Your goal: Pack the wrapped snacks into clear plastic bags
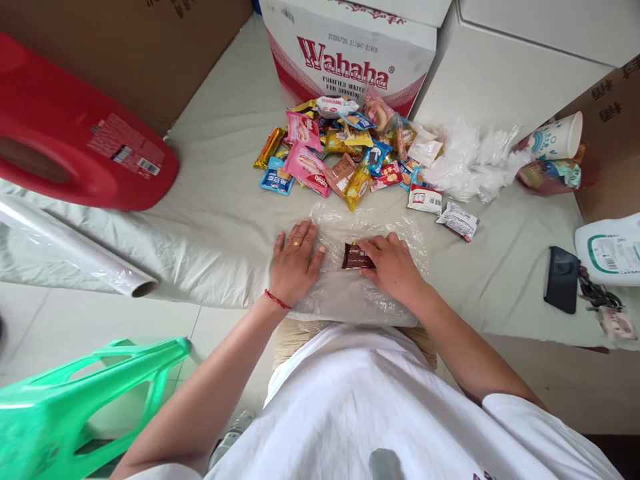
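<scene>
In front of me a sheet of clear plastic wrap (pixel 345 293) lies over the cloth-covered table. My left hand (pixel 296 261) rests flat on the sheet's left side, fingers stretched out. A small dark brown wrapped snack (pixel 352 256) lies on the wrap, with my right hand (pixel 393 267) gripping its right end; my fingers cover that part of it. Beyond the sheet is a heap of packaged snacks, among them a pink packet (pixel 307 167) and a yellow packet (pixel 357 187). Two white packets, one a silver-white packet (pixel 458 221), lie to the right of the heap.
A white Wahaha box (pixel 350 60) stands behind the heap. Crumpled plastic bags (pixel 465 160) and a paper cup (pixel 557 137) are at the right, with a phone (pixel 562 280) nearer. A red jug (pixel 80 133), a film roll (pixel 75 247) and a green stool (pixel 90 393) are leftward.
</scene>
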Tool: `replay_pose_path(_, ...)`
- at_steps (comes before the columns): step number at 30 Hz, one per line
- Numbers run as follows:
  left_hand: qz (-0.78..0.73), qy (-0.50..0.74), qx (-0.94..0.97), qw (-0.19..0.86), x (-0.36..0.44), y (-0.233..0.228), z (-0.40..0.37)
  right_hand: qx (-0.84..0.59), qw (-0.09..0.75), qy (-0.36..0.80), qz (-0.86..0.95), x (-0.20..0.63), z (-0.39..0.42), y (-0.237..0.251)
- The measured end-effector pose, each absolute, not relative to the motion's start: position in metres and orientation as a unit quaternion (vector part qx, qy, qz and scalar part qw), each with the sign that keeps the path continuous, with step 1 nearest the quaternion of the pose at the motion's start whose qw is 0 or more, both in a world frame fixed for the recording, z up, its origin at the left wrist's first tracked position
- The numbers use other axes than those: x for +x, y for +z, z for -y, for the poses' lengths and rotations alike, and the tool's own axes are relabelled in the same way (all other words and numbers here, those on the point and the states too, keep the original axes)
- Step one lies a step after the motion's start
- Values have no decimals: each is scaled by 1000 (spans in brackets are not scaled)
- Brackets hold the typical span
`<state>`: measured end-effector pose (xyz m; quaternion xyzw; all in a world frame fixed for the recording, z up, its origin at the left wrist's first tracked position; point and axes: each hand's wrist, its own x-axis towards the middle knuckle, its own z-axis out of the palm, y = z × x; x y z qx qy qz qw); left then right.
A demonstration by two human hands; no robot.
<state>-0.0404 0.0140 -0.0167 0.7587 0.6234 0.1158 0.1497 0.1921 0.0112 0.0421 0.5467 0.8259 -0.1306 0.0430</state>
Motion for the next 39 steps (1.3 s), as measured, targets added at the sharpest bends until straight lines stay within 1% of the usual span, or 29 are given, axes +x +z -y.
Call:
replay_pose_path(8,-631,85,764,101,-45,-19,-11,539,35,-137,-830,191,-10,43)
replay_pose_path(16,-635,87,762,97,-42,-17,-7,526,43,-144,-837,195,-10,44)
replay_pose_path(19,-637,93,759,98,-43,-18,-7,523,27,-154,-838,201,-11,41)
replay_pose_path(21,-641,112,754,97,-44,-19,-6,516,-27,-161,-841,210,-8,42)
replay_pose_path(25,-650,203,730,62,-51,-25,-1,455,-218,-169,-846,240,19,51)
replay_pose_path(27,-637,256,726,32,-55,-30,3,413,-264,-179,-853,254,41,53)
replay_pose_path(28,-624,275,731,23,-58,-32,5,395,-265,-185,-860,260,53,51)
replay_pose_path(30,-589,293,753,23,-61,-35,7,376,-236,-189,-876,269,76,41)
replay_pose_path(32,-562,298,771,37,-63,-35,5,384,-195,-175,-885,272,94,25)
replay_pose_path(34,-558,312,767,62,-62,-34,1,407,-176,-154,-883,271,104,9)
replay_pose_path(37,-594,356,713,114,-62,-29,-6,440,-197,-131,-866,263,107,-5)
replay_pose_path(39,-619,385,667,155,-63,-27,-8,447,-220,-123,-858,258,103,-5)
